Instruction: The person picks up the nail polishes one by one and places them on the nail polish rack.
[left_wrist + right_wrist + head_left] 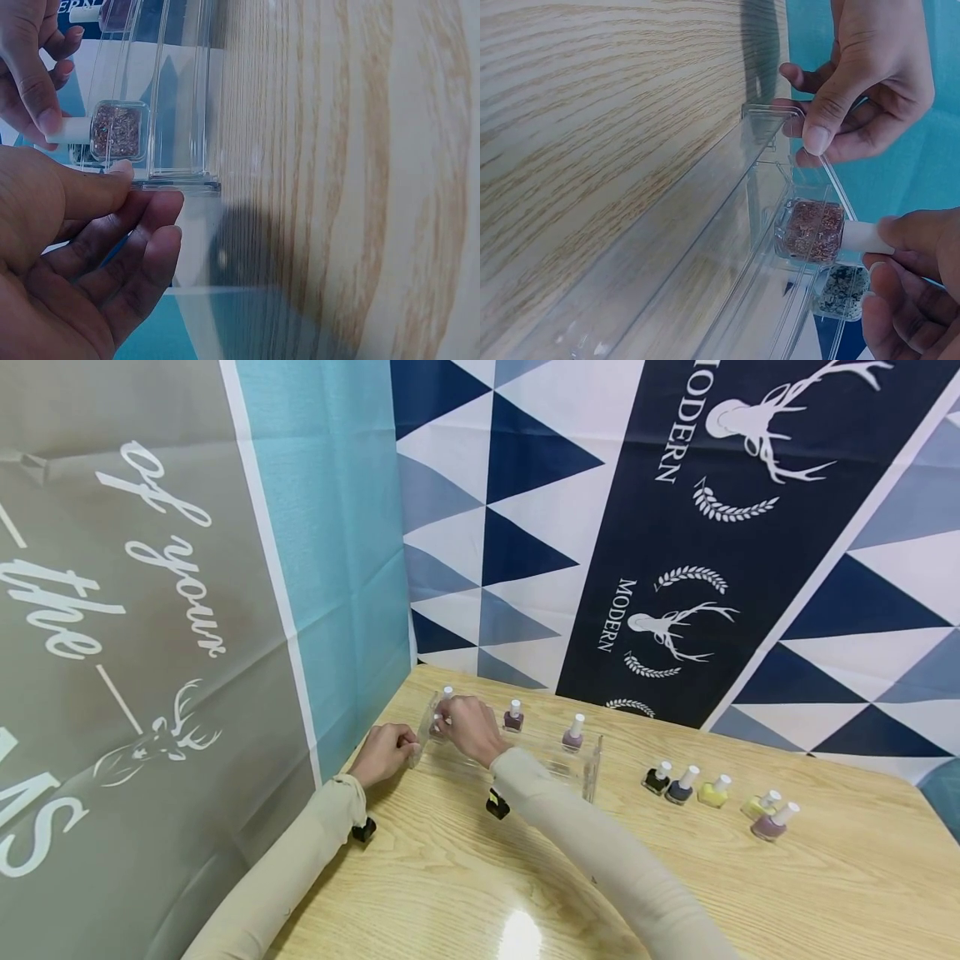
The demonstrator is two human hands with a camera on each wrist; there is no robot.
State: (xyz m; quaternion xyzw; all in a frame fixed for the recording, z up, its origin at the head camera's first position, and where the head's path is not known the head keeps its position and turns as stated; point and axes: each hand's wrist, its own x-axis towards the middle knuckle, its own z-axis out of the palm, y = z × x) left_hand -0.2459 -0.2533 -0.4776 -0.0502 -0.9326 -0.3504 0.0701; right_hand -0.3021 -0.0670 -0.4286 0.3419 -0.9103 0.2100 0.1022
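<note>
- Your right hand (pixel 474 727) pinches the white cap of a glitter bottle (pixel 810 231), at the left end of the clear rack (pixel 591 770)
- That bottle is squarish clear glass packed with coppery-red flecks; you cannot tell whether it touches the rack's floor
- Your left hand (pixel 385 752) grips the rack's left panel between thumb and fingers
- Just beyond the bottle, at the rack's left end, sits a dark-flecked bottle (pixel 844 291); a plum bottle (pixel 513 720) and a mauve bottle (pixel 573 737) stand farther right in the rack
- Behind the rack, a black banner (pixel 750 543) reads "MODERN" twice; left of it, a grey cloth (pixel 247 777) shows "of your" and "the"
- Bare wood table (pixel 420 877) stretches toward you before the rack; five bottles (pixel 713 792) line up well right of it
</note>
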